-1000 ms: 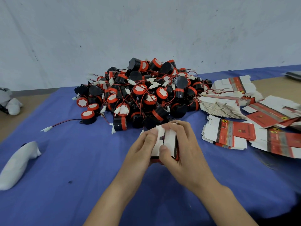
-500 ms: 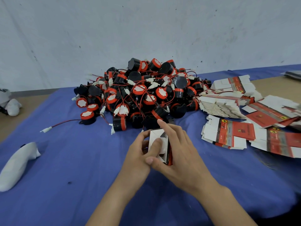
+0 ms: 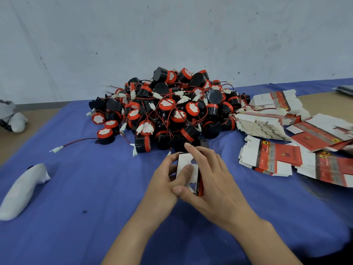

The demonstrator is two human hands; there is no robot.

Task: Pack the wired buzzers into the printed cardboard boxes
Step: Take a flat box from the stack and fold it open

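At far left we see a white object (image 3: 21, 190) on the tabletop's (image 3: 38, 121) blue cloth (image 3: 86, 188), then open cloth. In front of the buzzer pile (image 3: 168, 109), our left hand (image 3: 164, 184) and right hand (image 3: 214, 182) curl round one printed box (image 3: 183, 159), thumbs on its white end. Rightward lie flat boxes (image 3: 271, 161).

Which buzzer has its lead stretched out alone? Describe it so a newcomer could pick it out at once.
Start at the buzzer pile at the back of the blue cloth. At its near-left edge sits one buzzer, red cap with white disc facing up. Unlike its neighbours, its lead runs out alone leftward across bare cloth to a white plug.
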